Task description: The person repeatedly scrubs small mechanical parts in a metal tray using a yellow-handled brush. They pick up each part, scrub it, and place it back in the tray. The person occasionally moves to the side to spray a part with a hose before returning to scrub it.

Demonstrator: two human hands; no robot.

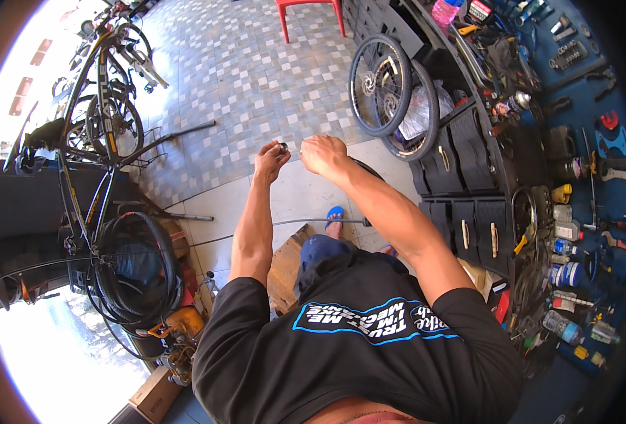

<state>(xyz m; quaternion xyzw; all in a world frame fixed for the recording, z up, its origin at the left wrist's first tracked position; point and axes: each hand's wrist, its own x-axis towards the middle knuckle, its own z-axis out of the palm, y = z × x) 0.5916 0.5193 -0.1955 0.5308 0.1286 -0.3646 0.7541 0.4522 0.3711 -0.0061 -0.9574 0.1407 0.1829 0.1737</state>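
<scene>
L hand (268, 164) pinches small dark metal part (283, 148) btwn fingertips; R hand (324, 152) just beside it, fingers curled in (can't tell what's inside). Farther off, 2 bike wheels (371, 83) by drawers (466, 145), then red chair (283, 22).

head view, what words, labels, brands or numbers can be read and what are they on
Black shirt: large white print, partly blue-outlined; legible, wording withheld.
Bicycle frame: pale capitals along a tube; wording withheld.
Blue-and-white jar: label too small to read.
Small metal part in the left hand: no text discernible.
</scene>
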